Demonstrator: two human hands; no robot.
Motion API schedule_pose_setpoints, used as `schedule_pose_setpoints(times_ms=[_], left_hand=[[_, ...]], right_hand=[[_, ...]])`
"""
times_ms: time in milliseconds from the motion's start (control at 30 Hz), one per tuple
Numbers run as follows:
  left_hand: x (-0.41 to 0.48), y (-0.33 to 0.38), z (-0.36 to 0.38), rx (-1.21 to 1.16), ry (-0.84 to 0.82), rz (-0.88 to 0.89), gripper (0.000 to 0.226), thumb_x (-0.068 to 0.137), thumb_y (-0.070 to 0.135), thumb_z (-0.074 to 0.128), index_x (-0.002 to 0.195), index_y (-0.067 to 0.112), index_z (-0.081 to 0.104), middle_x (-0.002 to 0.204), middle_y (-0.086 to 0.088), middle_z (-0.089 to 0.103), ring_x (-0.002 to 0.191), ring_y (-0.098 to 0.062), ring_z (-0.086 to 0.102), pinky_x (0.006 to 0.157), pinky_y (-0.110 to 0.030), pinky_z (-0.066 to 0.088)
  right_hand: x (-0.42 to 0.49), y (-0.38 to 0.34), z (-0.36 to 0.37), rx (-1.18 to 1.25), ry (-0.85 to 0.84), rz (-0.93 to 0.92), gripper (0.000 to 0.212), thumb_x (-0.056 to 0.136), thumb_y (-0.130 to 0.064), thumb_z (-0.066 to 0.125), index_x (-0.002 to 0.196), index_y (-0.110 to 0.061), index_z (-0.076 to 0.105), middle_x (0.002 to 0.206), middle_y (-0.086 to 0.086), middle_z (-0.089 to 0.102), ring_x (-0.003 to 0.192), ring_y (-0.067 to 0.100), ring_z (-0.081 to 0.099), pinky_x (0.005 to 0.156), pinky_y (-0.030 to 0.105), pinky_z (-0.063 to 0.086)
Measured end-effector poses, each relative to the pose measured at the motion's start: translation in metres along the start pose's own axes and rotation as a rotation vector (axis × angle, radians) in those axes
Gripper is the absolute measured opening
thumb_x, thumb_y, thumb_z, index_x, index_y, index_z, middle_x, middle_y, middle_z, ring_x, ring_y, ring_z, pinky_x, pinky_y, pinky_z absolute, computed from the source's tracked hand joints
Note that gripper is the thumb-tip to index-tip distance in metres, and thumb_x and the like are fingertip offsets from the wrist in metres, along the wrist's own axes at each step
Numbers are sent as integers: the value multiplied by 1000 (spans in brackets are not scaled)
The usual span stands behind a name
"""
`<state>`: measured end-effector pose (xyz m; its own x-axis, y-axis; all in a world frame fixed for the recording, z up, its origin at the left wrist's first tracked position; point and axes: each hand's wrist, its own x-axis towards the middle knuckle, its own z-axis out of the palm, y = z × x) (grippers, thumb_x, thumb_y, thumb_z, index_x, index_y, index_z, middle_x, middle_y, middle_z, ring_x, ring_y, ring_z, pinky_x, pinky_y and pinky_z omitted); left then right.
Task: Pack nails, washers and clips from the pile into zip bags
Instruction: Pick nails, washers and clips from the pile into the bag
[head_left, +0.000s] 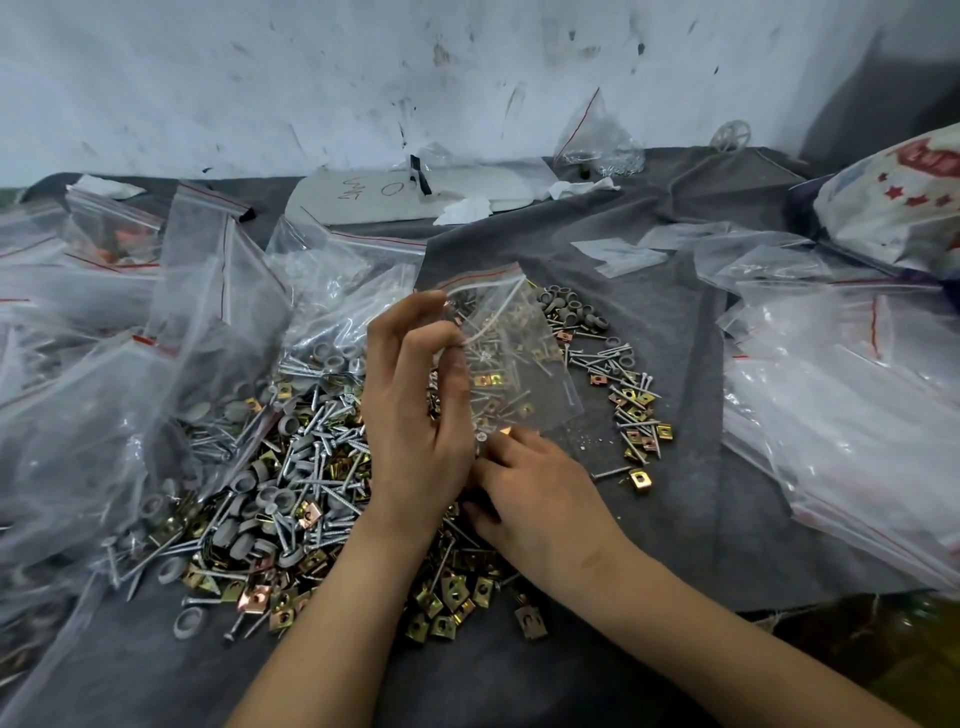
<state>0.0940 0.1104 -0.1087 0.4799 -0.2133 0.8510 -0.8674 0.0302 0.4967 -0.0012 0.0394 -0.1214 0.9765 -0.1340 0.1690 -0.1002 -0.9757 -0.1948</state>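
A pile (291, 499) of silver nails, grey washers and brass clips spreads over the grey cloth in front of me. My left hand (415, 415) pinches the edge of a small clear zip bag (519, 353) with a red strip on top, holding it upright above the pile. The bag looks empty; nails and clips show through it. My right hand (540, 488) lies low beside the left, fingers curled, pinching a small nail and a brass clip at the bag's lower corner.
Filled zip bags (104, 395) heap up on the left, empty clear bags (852, 415) on the right. A white board (395, 197) lies at the back by the wall. A printed sack (904, 208) sits at far right.
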Motion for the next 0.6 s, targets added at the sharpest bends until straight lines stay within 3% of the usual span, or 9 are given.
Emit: schedule_pose_setpoints(times_ms=[100,167,267,333,433,600], left_hand=[[-1,0,0,20,1,-7,14,95,5,46,98,-1,58,118,-20,54,110,-25,55,84,-37,50],[-1,0,0,18,6,-7,12,95,6,46,99,3,57,117,-18,54,110,-24,54,85,-33,48],[0,0,1,8,8,3,10,96,7,46,99,7,55,118,-17,54,110,-21,53,87,-29,46],[0,0,1,7,4,12,8,96,8,45,100,10,52,118,-17,53,111,-19,52,89,-24,43],[0,0,1,12,8,18,8,96,8,45,101,11,51,116,-20,54,111,-18,51,92,-20,40],[0,1,1,14,2,25,8,96,7,45,100,11,51,116,-22,55,111,-21,53,91,-20,41]], right_hand=[[-1,3,-1,70,60,-13,29,92,-31,52,112,-12,62,116,2,53,117,20,40,95,33,38],[-3,6,-6,268,160,-16,22,88,-23,61,103,-9,66,106,4,58,105,18,50,88,32,45],[-8,13,-19,749,239,104,6,84,-8,67,87,-13,66,81,0,67,75,13,62,70,28,52],[-9,18,-28,1147,243,176,15,84,2,64,84,-13,64,71,0,69,63,11,63,61,23,53],[-10,25,-35,1461,271,196,10,81,2,63,87,-5,63,71,6,72,61,12,63,58,20,52],[-15,28,-37,1593,289,200,19,73,-8,63,91,-5,66,76,12,72,65,16,65,62,21,53]])
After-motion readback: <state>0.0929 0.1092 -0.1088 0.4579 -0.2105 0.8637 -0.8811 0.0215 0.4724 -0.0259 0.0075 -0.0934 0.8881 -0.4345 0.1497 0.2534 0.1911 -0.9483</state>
